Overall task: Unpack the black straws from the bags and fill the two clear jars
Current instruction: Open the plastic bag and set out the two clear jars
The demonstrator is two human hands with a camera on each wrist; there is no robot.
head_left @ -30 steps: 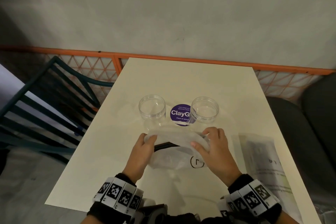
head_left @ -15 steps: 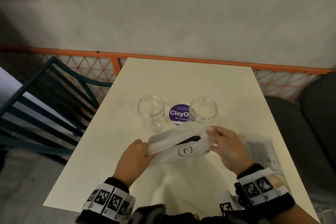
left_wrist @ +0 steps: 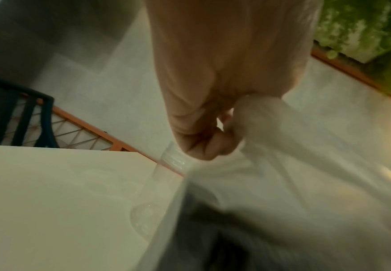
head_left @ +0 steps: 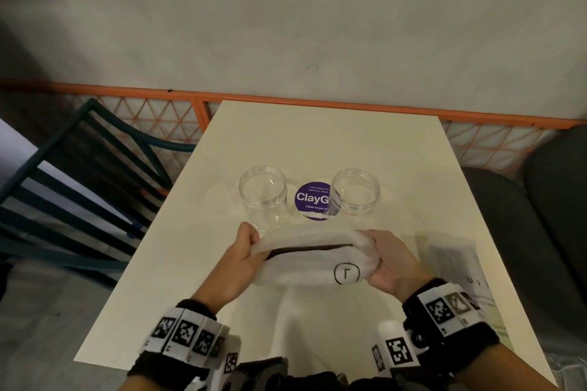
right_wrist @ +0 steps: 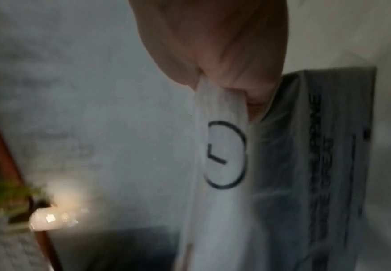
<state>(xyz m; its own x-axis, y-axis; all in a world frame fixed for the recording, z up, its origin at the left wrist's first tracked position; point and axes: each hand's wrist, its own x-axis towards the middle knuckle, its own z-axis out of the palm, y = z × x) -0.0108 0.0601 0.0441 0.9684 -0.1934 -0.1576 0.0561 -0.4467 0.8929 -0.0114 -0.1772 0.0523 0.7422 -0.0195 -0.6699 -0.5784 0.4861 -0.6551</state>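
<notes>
- You are looking at bare table [head_left: 317, 143] lying open beyond the two clear jars [head_left: 263, 192], toward the frame's top.
- The jars are standing just above the held bag [head_left: 311, 263], with a purple sticker [head_left: 309, 200] lying flat between them.
- A second bag [head_left: 457, 267] is lying at lower right, taking up that edge.
- Bare tabletop is showing at lower left.

purple round sticker [head_left: 310, 200] stuck on the cream counter [head_left: 317, 143] ahead of the hands, dark metal chair [head_left: 79, 168] off left, orange lattice rail [head_left: 317, 103] along the far wall.
</notes>
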